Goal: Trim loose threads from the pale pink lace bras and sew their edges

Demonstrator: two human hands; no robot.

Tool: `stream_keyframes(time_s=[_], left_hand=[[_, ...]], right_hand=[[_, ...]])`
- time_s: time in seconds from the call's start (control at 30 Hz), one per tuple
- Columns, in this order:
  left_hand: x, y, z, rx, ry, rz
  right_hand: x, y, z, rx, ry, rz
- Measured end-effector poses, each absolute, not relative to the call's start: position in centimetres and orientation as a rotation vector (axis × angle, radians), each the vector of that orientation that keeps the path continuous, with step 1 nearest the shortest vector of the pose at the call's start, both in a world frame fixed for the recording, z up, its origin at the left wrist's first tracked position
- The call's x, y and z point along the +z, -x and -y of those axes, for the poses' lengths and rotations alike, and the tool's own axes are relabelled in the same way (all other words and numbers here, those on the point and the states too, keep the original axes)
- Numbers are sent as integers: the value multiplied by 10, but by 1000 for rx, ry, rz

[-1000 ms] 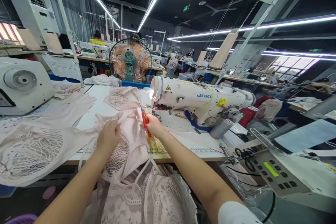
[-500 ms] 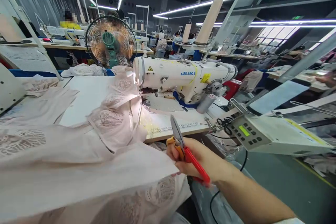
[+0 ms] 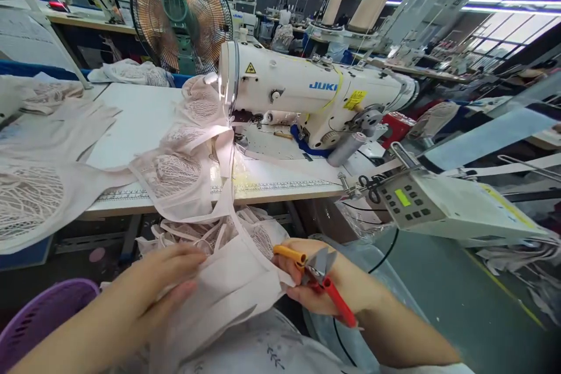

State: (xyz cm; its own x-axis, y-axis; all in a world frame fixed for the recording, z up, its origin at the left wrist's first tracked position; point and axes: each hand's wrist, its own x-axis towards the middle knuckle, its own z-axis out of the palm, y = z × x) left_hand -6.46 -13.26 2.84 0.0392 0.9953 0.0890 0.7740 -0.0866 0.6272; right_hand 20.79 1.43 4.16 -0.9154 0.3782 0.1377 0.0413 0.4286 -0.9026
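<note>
My right hand (image 3: 324,280) is closed around scissors (image 3: 319,263) with one orange and one red handle, their blades pointing up and right. Its thumb and fingers also pinch the edge of a pale pink bra piece (image 3: 239,274) that hangs in front of me. On the left side of that fabric lies my left hand (image 3: 166,280), fingers stretched out and thumb apart. A strip links the piece to more lace-patterned bra cups (image 3: 175,178) on the table, which run up to the needle area of a white sewing machine (image 3: 284,85).
A purple basket (image 3: 56,292) stands at lower left. More pink garments (image 3: 214,234) are heaped below the table edge (image 3: 280,193). A control box (image 3: 438,204) juts out on the right, and a large fan (image 3: 177,11) stands behind the table.
My left hand has come into view onto the fabric. The bra piece has been drawn down toward me, and the scissors have turned in my right hand. The view has tipped downward.
</note>
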Motion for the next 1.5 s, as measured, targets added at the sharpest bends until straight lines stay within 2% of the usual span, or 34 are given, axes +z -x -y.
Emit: stream_keyframes(time_s=[0.1, 0.3, 0.43, 0.53, 0.77, 0.93, 1.13, 1.3, 1.4, 1.5], left_hand=[[26, 37, 96, 638, -1762, -1642], [6, 7, 69, 950, -1206, -1406], [-3, 6, 66, 1041, -934, -1244], [-5, 5, 66, 1082, -894, -1204], [-2, 8, 64, 988, -1042, -1375], [0, 11, 63, 924, -1027, -1394], [-2, 16, 64, 966, -1011, -1377], [-4, 19, 65, 973, -1059, -1391], [-2, 20, 67, 1014, -1135, -1444], [9, 21, 68, 1102, -1208, -1492]], right_hand=[[37, -209, -9, 1525, 310, 2231], [31, -213, -16, 1559, 318, 2272], [33, -213, -34, 1793, 249, 2333], [37, -214, -62, 1946, 356, 2429], [46, -192, -122, 1648, 408, 3224], [54, -164, -125, 1447, 384, 3466], [59, -151, -123, 1356, 376, 3513], [58, -153, -121, 1465, 578, 3423], [56, -158, -116, 1537, 765, 3214], [50, -162, -105, 1677, 701, 2792]])
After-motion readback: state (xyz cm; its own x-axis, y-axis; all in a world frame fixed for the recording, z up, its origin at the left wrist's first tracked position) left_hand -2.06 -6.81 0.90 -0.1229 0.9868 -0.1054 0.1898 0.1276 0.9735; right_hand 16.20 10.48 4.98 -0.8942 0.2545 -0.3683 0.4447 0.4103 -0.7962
